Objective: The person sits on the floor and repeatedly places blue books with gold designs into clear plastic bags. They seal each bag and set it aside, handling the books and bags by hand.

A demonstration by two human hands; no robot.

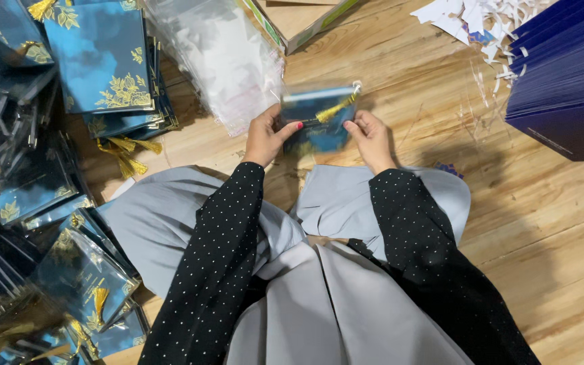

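Both hands, left hand [265,137] and right hand [369,135], pinch my blue card [319,122] in its clear sleeve. Its gold tassel [336,108] points toward two o'clock. Empty sleeves [221,54] lie at eleven.

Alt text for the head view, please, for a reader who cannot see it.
Both hands, left hand and right hand, grip a blue card with a gold tassel in a clear plastic sleeve above a wooden floor; stacked blue gold-flowered cards lie left.

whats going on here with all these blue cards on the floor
A person sitting on a wooden floor holds a blue card with a gold tassel in a clear sleeve, left hand and right hand gripping its sides. Stacks of similar cards lie to the left, clear sleeves ahead, dark blue sheets at right.
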